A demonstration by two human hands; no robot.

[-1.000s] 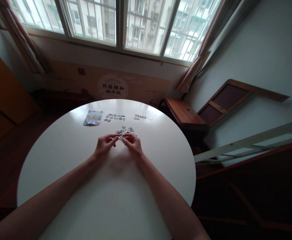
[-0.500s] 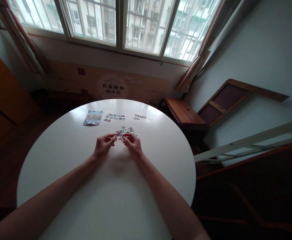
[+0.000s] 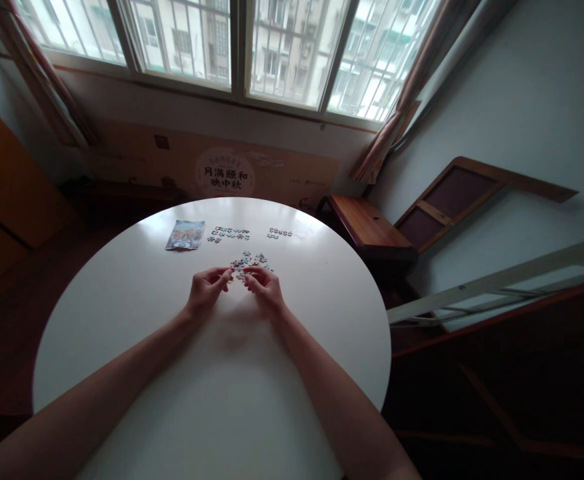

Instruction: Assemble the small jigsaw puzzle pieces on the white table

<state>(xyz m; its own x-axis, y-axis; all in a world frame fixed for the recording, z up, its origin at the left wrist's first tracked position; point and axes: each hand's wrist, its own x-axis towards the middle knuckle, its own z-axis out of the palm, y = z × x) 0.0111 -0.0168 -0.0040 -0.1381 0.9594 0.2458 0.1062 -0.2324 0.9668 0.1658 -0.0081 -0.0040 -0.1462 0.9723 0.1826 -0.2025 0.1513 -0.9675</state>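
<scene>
Sitting close together over the round white table, the left hand and the right hand have a small gap between their fingertips. On each hand, the thumb and first finger curl near each other like a pinch, but the tips are too small to tell if a puzzle piece is in there. The loose pile of puzzle pieces lies on the table by the fingertips, and the hands seem to hide a bit of it. Farther back, neat rows of pieces lie near the colorful packet, and a smaller group of pieces lies to the right of those. For little bits like these, it is best to hold just the edges with a soft pinch, so the knobs do not bend. Low, steady wrists should help too. A fast swipe could bump the pile and mix things up.
</scene>
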